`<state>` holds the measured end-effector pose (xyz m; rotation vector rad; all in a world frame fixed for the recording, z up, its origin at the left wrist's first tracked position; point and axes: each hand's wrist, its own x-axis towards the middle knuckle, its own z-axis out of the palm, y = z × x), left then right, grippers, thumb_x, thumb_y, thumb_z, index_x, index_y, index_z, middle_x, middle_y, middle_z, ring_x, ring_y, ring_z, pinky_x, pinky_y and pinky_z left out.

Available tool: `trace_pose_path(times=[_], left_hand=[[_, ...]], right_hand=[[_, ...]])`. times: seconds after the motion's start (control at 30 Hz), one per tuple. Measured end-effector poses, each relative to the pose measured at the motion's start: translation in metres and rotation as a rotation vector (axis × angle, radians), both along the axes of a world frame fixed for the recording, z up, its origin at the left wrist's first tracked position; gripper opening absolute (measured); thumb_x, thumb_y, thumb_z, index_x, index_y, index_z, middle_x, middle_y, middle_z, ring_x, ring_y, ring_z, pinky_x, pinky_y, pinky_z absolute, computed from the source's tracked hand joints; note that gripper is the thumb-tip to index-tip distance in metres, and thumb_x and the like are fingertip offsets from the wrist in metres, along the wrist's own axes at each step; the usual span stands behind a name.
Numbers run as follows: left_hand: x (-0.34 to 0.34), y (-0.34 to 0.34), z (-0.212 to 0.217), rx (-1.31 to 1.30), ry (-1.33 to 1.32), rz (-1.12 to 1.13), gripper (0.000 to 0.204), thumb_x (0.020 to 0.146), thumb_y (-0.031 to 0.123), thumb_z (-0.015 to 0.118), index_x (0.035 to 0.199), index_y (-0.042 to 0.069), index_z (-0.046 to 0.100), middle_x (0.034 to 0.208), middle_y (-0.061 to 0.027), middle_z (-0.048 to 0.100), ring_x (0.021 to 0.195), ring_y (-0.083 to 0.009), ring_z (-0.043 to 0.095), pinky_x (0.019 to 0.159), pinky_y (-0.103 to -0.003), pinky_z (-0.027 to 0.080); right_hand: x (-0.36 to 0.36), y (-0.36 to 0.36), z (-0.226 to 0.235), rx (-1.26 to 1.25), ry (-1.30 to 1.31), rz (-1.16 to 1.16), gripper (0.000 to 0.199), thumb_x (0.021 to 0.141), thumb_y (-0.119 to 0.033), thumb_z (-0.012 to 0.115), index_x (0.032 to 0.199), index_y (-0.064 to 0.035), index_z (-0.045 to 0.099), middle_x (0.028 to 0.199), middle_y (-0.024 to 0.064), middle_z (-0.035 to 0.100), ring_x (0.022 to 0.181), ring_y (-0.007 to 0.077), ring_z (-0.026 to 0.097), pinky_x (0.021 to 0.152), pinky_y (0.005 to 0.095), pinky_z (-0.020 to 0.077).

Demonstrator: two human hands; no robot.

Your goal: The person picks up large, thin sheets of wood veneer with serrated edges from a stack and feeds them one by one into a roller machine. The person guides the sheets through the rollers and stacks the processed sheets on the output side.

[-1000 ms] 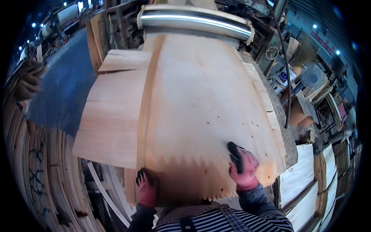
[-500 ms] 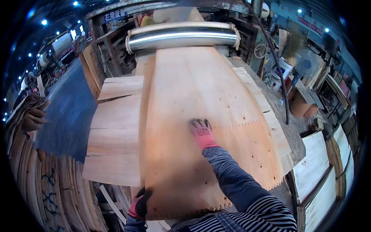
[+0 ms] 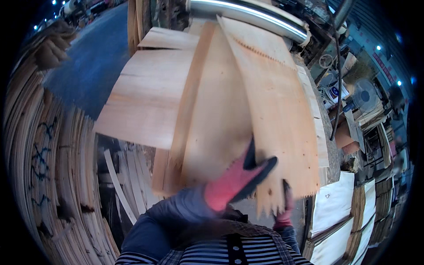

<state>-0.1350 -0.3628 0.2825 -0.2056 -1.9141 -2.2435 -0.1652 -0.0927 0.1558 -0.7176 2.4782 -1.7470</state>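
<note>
A pale wood veneer sheet (image 3: 282, 119) with a saw-toothed near edge lies slanted over another veneer sheet (image 3: 216, 106). My left hand (image 3: 234, 179), in a pink glove with black palm and fingertips, reaches across to the upper sheet's left edge. Its thumb and fingers are apart, somewhat smeared by motion. At the toothed near edge, my right hand (image 3: 285, 210) is closed on the upper sheet, one dark fingertip showing over the wood. The sheet hides part of that hand. Beyond the sheets' far end runs a shiny metal roller (image 3: 251, 15).
Cracked veneer pieces (image 3: 145, 95) stick out at left above loose strips (image 3: 132, 176). Stacked veneer (image 3: 57, 163) stands at far left beside a blue floor (image 3: 97, 66). White-faced sheet stacks (image 3: 331, 203) are at lower right. A dark pole (image 3: 338, 88) and a fan (image 3: 365, 95) stand right.
The view has turned and dropped. The upper sheet now lies slanted, baring the one beneath. My left hand has swung rightward from the near left corner; my right has drawn back to the near edge.
</note>
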Motion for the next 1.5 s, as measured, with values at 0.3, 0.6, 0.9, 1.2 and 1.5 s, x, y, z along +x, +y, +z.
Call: trace_pose_path(times=[0.3,0.6,0.9,1.2,1.5], left_hand=[[0.056,-0.058,-0.024,0.466,-0.325,0.078,0.057,0.08,0.008,0.057,0.13,0.0,0.031,0.121,-0.0106,0.047,0.107,-0.0197,0.048,0.092,-0.033,0.038],[0.056,-0.049,-0.216,-0.925,-0.655,0.756,0.058,0.077,0.029,0.057,0.124,0.0,0.039,0.134,-0.0239,0.025,0.122,-0.042,0.025,0.102,-0.047,0.02],[0.063,-0.06,-0.123,0.214,-0.615,0.573,0.051,0.08,0.009,0.058,0.126,0.0,0.039,0.122,-0.0128,0.047,0.109,-0.0202,0.047,0.091,-0.03,0.038],[0.056,-0.081,-0.13,0.762,-0.83,0.179,0.044,0.087,0.021,0.05,0.123,-0.003,0.04,0.118,-0.0117,0.049,0.104,-0.0203,0.05,0.09,-0.032,0.039],[0.028,-0.013,-0.045,-0.482,0.484,-0.174,0.051,0.083,0.025,0.054,0.125,-0.001,0.039,0.121,-0.0183,0.044,0.113,-0.0262,0.041,0.095,-0.036,0.032]], right_hand=[[0.033,0.019,0.072,0.483,0.654,0.121,0.041,0.074,-0.029,0.057,0.103,-0.0013,0.054,0.109,0.0207,0.052,0.103,0.041,0.049,0.088,0.0478,0.04],[-0.105,-0.116,0.084,0.744,0.687,0.242,0.048,0.063,-0.016,0.062,0.109,-0.0089,0.054,0.111,0.012,0.052,0.102,0.0302,0.05,0.086,0.0397,0.041],[-0.269,-0.185,0.008,0.703,0.612,0.162,0.051,0.074,-0.018,0.054,0.124,-0.0169,0.042,0.124,0.0124,0.045,0.115,0.0301,0.041,0.099,0.0411,0.0291],[-0.176,-0.161,0.011,0.64,0.416,0.466,0.079,0.074,-0.045,0.058,0.135,-0.0071,0.023,0.138,0.0181,0.023,0.128,0.0338,0.018,0.105,0.0446,0.0129],[0.002,0.02,-0.028,0.432,0.335,0.086,0.075,0.068,-0.022,0.066,0.129,0.0027,0.029,0.133,0.021,0.031,0.124,0.0361,0.029,0.102,0.0439,0.023]])
